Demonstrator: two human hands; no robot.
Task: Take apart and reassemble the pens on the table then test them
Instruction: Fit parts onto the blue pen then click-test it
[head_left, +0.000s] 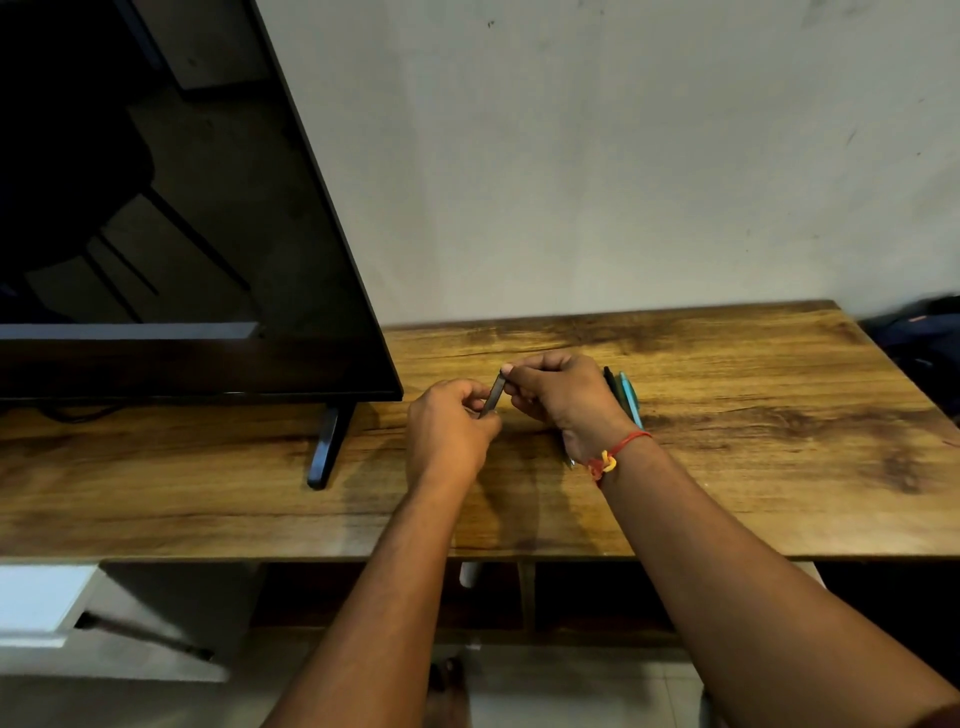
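Both hands hold one dark grey pen (494, 395) just above the wooden table (753, 415). My left hand (449, 428) pinches its lower end and my right hand (558, 397) grips its upper end, so the pen stands tilted between them. Behind my right hand lie other pens on the table, a black one (612, 383) and a light blue one (629, 393), partly hidden by the hand and wrist. A red and yellow thread is tied around my right wrist.
A large dark TV screen (182, 234) stands on the table's left half, with a black foot (326, 447) reaching toward the front. A pale wall rises behind. A dark bag (924, 338) sits off the table's right end.
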